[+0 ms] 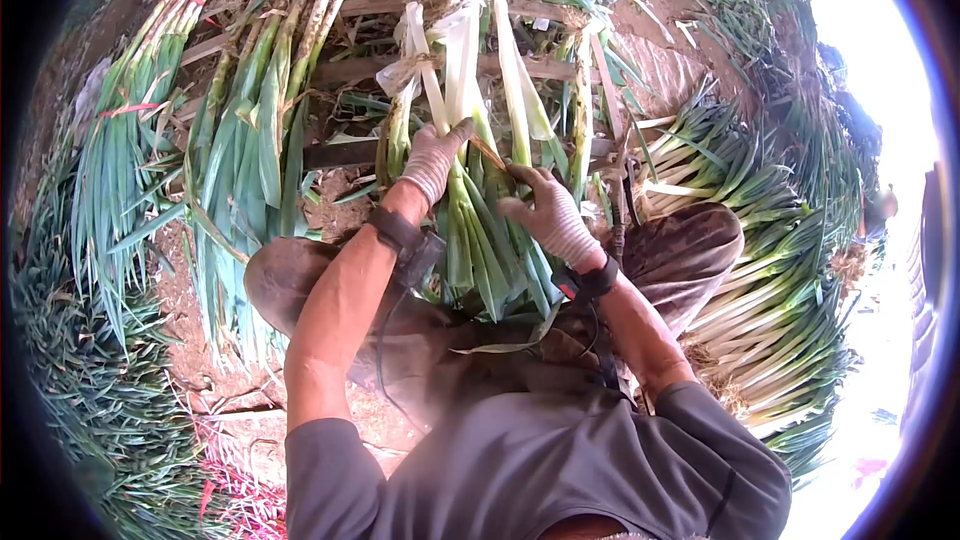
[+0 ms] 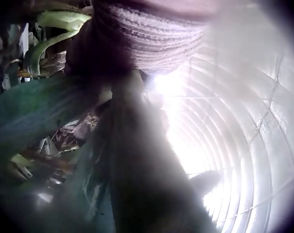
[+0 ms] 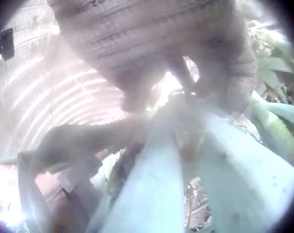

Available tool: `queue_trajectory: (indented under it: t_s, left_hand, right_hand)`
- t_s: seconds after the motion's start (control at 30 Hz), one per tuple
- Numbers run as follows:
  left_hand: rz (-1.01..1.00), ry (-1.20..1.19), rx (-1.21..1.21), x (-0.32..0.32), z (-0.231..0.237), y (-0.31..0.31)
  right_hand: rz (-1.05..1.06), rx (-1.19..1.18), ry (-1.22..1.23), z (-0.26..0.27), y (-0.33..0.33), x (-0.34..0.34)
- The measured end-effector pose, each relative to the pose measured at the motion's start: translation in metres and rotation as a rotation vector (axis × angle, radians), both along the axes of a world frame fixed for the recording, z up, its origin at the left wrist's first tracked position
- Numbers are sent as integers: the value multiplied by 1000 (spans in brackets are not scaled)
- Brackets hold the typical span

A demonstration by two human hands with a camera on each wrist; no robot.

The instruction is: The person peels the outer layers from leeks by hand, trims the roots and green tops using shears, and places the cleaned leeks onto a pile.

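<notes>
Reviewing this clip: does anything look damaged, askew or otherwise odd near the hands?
Yes. A brown strip of leaf stretches between the left hand and the right hand; it looks dry and withered against the green-and-white leeks. A thin leaf also lies crosswise below, askew from the leeks; whether it is loose is unclear.

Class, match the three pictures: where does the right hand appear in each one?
Head: the right hand is just right of centre, slightly above mid-height.
Left wrist: it cannot be made out.
Right wrist: it spreads across the top.
Shared landmark: green leaves, visible in every view.
</notes>
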State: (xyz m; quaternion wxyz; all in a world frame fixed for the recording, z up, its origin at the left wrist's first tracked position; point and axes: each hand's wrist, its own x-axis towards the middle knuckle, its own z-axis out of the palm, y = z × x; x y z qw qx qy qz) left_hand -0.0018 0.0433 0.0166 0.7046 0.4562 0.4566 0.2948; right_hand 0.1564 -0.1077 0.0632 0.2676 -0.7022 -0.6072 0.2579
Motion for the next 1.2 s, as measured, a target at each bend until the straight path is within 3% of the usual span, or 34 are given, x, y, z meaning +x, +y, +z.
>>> queue_trajectory:
  t_s: [0.03,0.07,0.17,0.2,0.3,0.37,0.4,0.43,0.53,0.57,0.63,0.67,0.7,0.73,0.8,0.87,0.9,0.93,0.97,1.03,1.1,1.13,1.2]
  left_hand:
    - [-3,6,-20,2,3,-1]
    - [-8,93,57,3,6,-3]
    - [-73,138,58,0,15,-4]
    - [-97,148,87,0,10,-2]
    - [-88,83,122,2,-3,1]
    - [-44,96,56,3,-2,-1]
    - [-64,117,48,0,7,-1]
    - [-88,137,41,-1,11,-1]
    - [-92,65,-10,1,-2,2]
    - [-90,41,-14,0,0,1]
    - [-40,-52,-17,2,-3,-2]
    - [-50,-107,-14,2,-3,-5]
    - [-57,-163,-8,3,-4,-5]
    - [-20,-166,-75,6,-10,-2]
    - [20,-109,-65,9,-17,-1]
    - [40,-59,-76,13,-20,-1]
    - [28,-16,-92,13,-18,0]
    - [11,31,-107,12,-12,0]
    - [-7,77,-123,11,-5,0]
    - [-11,-111,-125,4,8,-10]
    - [-12,-166,-80,1,10,-11]
    - [-12,-176,-84,-2,13,-11]
    - [11,-247,-85,-2,11,-11]
  right_hand:
    - [-31,-107,-145,0,-2,-1]
    - [-84,42,-24,-9,-1,0]
    - [-162,-23,223,-6,6,9]
    - [-60,77,76,-4,7,11]
    - [82,-268,331,46,12,15]
    - [57,-190,614,104,8,15]
    - [45,12,743,99,8,32]
    - [420,543,236,118,21,52]
    - [-78,761,666,215,30,80]
    - [-171,855,616,234,38,104]
    - [-331,889,213,258,50,175]
    - [-413,773,-237,262,53,214]
    - [-462,548,-882,258,56,247]
    - [-446,334,-1249,246,61,267]
    - [-450,-191,-1142,201,88,253]
    - [-165,193,-119,106,71,220]
    - [-384,-122,331,127,66,127]
    - [-272,-124,497,81,64,112]
    - [-319,-190,563,46,64,90]
    - [-316,-148,314,-16,75,55]
    - [-380,21,-283,-36,78,30]
    - [-433,64,-442,-40,79,25]
    - [-399,-168,-446,-47,82,32]
